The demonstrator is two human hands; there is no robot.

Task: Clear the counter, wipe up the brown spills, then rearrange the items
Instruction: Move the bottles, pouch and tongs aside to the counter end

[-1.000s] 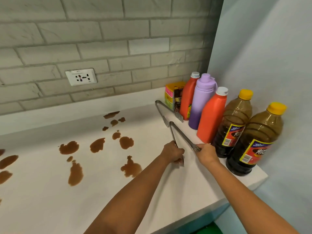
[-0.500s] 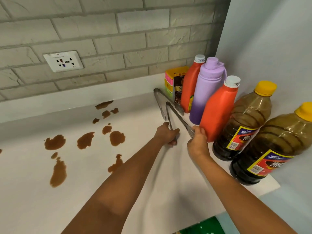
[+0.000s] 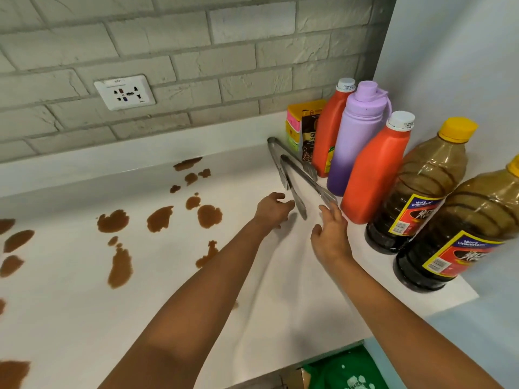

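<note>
— Those tongs [image 3: 297, 178]?
— Brushed metal, dull sheen.
— The tabletop [image 3: 70, 318]?
— Smooth, matt white, with glossy brown spills [image 3: 209, 216].
— The wall [image 3: 196, 51]?
— Rough grey brick. The bottles [image 3: 373, 175] are plastic.

White counter [image 3: 295, 304], brown spills [image 3: 209, 216], tongs [image 3: 297, 175], bottles [image 3: 373, 175]
</note>
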